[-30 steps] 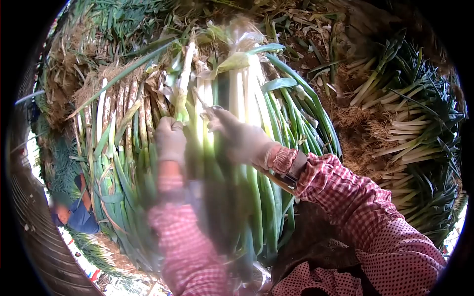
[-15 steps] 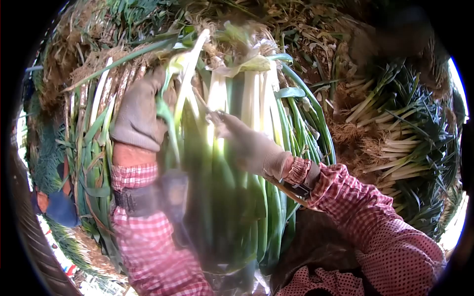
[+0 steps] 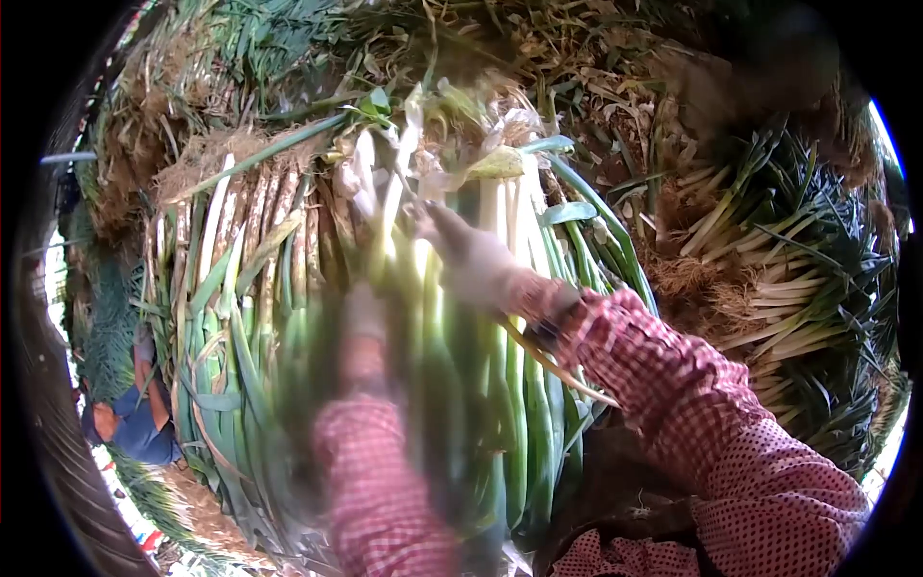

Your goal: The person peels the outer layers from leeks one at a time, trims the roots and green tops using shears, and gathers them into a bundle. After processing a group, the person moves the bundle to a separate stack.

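Leek-like stalks (image 3: 514,385), white at the root end and green below, lie side by side in front of me. My gloved right hand (image 3: 471,255) is closed over their white part. From its fingers a thin, dark, blade-like tip (image 3: 404,178) points up, and a narrow yellowish stick (image 3: 558,365) sticks out below the wrist, in line with it. My gloved left hand (image 3: 363,313) is smeared by motion over the stalks to the left. Its fingers are too blurred to make out. Just above it, pale stalks (image 3: 389,207) stand out, with torn leaf skins around their tops.
To the left lies a row of unpeeled brown-skinned stalks (image 3: 260,212) with hairy roots. A heap of white-stemmed stalks (image 3: 779,288) is on the right. Loose dry trimmings (image 3: 615,106) cover the ground at the back. Another person (image 3: 144,423) is at the far left.
My left hand has come down and to the right, away from the stalk tops, uncovering the brown row. My right hand stays near the same white stems, slightly shifted.
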`<act>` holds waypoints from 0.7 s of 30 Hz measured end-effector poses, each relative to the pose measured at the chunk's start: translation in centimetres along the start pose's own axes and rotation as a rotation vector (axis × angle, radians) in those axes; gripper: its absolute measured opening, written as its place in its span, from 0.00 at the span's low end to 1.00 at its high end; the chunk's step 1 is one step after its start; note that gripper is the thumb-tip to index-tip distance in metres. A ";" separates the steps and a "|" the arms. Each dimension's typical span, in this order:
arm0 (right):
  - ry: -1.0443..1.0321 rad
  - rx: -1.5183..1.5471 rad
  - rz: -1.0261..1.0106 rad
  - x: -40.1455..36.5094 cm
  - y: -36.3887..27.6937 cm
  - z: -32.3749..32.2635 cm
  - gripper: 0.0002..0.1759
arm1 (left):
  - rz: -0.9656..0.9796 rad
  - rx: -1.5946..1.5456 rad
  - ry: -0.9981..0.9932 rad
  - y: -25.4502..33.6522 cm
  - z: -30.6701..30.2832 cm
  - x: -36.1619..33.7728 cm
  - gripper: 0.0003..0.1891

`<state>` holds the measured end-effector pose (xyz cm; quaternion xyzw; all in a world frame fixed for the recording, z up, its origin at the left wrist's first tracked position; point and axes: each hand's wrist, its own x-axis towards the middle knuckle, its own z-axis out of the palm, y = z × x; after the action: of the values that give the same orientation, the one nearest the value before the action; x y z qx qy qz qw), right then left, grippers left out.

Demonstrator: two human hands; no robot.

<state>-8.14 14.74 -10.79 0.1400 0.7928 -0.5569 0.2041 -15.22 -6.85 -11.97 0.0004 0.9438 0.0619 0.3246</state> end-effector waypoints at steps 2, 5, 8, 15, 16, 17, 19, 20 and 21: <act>0.006 0.083 0.143 -0.6 -2.1 -1.9 0.49 | 0.016 -0.001 0.160 1.7 0.6 -2.8 0.27; 0.025 -0.063 0.063 -0.3 1.1 -1.0 0.47 | 0.050 0.167 0.139 1.6 1.2 -3.7 0.23; 0.111 0.006 -0.093 0.6 6.1 0.7 0.51 | 0.010 0.367 -0.017 3.2 -0.6 -8.3 0.23; -0.089 0.146 -0.195 -7.3 4.8 -2.1 0.55 | 0.231 0.219 -0.136 0.9 0.6 -15.8 0.25; -0.125 0.127 -0.176 -8.5 3.6 -2.3 0.54 | 0.305 0.182 -0.164 0.8 0.9 -17.0 0.22; -0.161 0.107 -0.157 -9.8 2.4 -2.4 0.54 | 0.391 0.106 -0.232 1.0 1.7 -18.6 0.20; -0.262 -0.137 -0.017 -12.9 -4.3 -5.5 0.51 | 0.539 -0.022 -0.405 1.4 4.0 -21.1 0.16; -0.436 -0.123 0.043 -13.7 -6.3 -6.1 0.50 | 0.595 -0.007 -0.488 1.6 5.3 -21.6 0.13; -0.526 -0.204 0.013 -13.4 -5.9 -5.1 0.50 | 0.819 0.173 -0.488 1.2 4.8 -20.6 0.12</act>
<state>0.15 17.60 2.03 -0.0256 0.7637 -0.4904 0.4192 3.91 -5.91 -2.97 0.4135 0.7640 0.1041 0.4843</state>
